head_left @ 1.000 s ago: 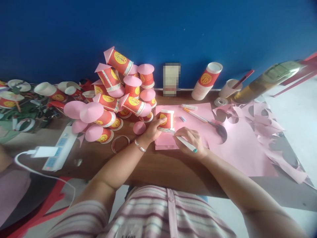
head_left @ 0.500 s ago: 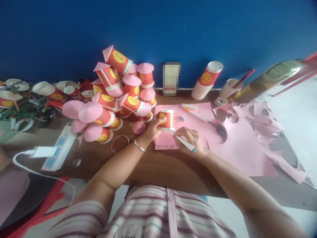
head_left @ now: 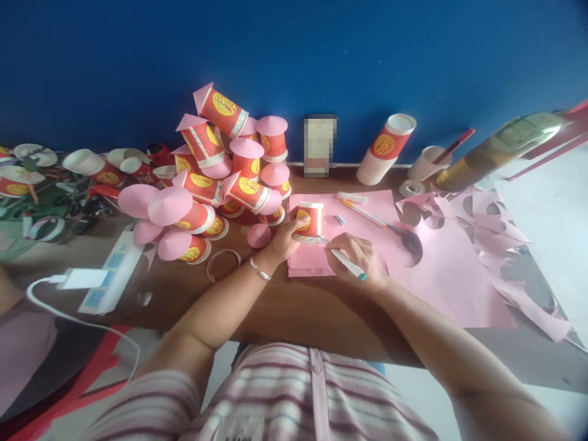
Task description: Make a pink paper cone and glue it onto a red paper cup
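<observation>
Left hand [head_left: 283,240] is gripping the cup [head_left: 309,222], steadying it on pink paper [head_left: 303,261]; right hand [head_left: 362,258] is pinching a pen [head_left: 351,268], tip against the cup's right rim

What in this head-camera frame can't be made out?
Head view:
- Pen tip: too small to tell whether it touches the paper.
- Cup, left side: behind the left hand.
- Item by wall: pixelated.
- Cups at left edge: cut off, blurred.
</observation>
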